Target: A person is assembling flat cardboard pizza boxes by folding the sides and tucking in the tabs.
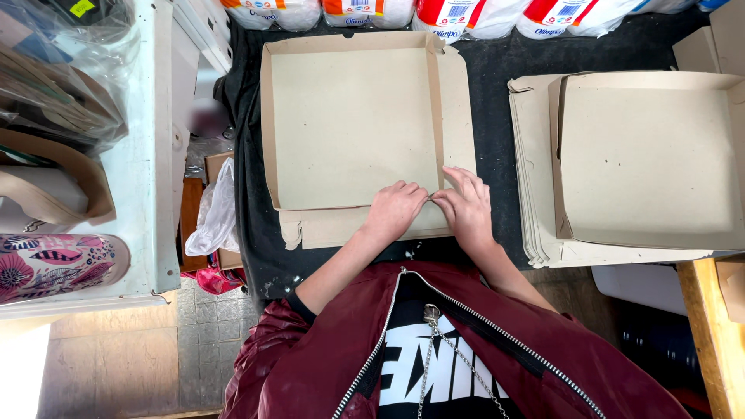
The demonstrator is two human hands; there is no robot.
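Already partly folded, the flat cardboard box (353, 128) lies on the black work surface (490, 140) directly beyond the fingertips, its brown base spread open. Its far wall and left wall stand up, and the right wall is creased upward along a fold that runs straight away from the fingers. The near flap (341, 226) lies flat under the knuckles, with its left tab loose, so by my judgement the near side and the corner by the fingers are what remains to be formed.

Both hands meet at that near right corner. The left hand (394, 208) rests knuckles up on the near flap, its fingers curled and pressed together, their tips pushing at the fold line. The right hand (468, 208) lies just beside it, touching it at the fingertips; its fingers are slightly spread and bent down onto the cardboard, seeming to pinch the corner edge against the left fingertips, though the exact grip is hidden. Both forearms come in from dark red jacket sleeves (326, 326), wrists low.

To the right of the fingers, well apart, a finished box (652, 155) sits on a stack of flat blanks (535, 171). Beyond the box, white packages (466, 15) line the far edge.
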